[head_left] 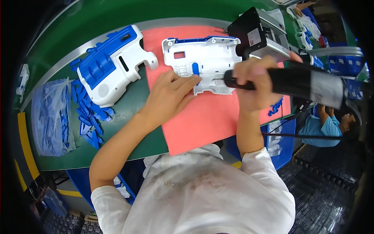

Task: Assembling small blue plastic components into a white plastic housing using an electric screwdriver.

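A white plastic housing shell (202, 58) with a blue edge lies inside-up on a pink mat (202, 121). My left hand (171, 91) rests flat on the mat with its fingertips pressing the shell's lower edge beside a small blue insert (195, 68). My right hand (253, 82) grips a black electric screwdriver (300, 84), held sideways with its bit touching the shell's lower right part.
An assembled white and blue housing (111, 64) lies at the left on the green bench (128, 117). Several loose blue parts (87, 117) and a clear bag of them (50, 117) lie further left. A black and grey box device (259, 33) stands behind the shell. Another person (327, 126) sits at the right.
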### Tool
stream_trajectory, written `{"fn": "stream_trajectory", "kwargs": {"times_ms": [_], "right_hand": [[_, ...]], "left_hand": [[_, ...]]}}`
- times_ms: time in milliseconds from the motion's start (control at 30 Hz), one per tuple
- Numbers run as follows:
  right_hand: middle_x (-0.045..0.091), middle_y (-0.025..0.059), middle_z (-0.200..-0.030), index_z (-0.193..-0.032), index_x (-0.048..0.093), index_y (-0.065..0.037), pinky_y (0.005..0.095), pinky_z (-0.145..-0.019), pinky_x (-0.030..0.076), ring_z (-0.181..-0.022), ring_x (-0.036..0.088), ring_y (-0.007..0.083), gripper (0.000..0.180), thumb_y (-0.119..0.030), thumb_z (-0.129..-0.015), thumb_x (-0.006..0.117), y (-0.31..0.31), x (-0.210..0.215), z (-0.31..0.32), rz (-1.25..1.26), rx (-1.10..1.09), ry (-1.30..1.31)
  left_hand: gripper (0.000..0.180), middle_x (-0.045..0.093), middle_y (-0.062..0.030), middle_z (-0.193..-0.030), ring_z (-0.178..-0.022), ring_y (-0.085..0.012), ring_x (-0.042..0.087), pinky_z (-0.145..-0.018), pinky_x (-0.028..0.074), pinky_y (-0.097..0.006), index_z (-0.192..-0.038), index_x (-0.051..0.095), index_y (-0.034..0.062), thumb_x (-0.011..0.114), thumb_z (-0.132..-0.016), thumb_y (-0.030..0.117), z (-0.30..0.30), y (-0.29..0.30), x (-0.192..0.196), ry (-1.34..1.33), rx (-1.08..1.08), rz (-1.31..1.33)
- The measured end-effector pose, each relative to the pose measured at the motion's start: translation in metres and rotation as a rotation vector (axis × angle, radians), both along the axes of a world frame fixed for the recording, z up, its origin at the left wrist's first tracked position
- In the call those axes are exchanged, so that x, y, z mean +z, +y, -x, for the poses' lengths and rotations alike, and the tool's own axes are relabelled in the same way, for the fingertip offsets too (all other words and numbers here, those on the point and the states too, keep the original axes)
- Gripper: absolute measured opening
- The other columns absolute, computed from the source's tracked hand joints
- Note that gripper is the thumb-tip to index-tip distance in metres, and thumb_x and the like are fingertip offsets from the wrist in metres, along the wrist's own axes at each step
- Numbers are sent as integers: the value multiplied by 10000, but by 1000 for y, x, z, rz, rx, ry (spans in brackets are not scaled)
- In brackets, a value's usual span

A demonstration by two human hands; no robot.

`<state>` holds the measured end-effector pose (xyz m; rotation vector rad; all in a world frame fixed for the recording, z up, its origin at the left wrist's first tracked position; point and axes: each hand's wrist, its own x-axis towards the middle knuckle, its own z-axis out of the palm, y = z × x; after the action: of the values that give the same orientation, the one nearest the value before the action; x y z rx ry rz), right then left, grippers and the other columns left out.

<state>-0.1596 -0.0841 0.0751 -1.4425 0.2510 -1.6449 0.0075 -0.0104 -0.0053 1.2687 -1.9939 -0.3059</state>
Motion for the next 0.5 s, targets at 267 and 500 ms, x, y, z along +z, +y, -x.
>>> {"fn": "stream_trajectory", "kwargs": {"times_ms": [267,500], "right_hand": [[429,60,-566,-985,497,-17,374,-475,469,-453,478,182,170,-2,-823,546,-68,54,66,221,-344,-407],[548,69,-602,-1316,346,-20,328,-499,483,-466,535,172,600,94,-781,591,-131,55,116,212,-784,-29]], "left_hand": [[513,655,-61,-976,-800,-251,525,-740,441,-354,-1190,617,55,752,-696,88,1,7,3,-17,13,68],[505,669,-59,-967,-803,-240,522,-760,435,-353,-1175,624,59,764,-691,86,4,9,4,-22,14,41]]}}
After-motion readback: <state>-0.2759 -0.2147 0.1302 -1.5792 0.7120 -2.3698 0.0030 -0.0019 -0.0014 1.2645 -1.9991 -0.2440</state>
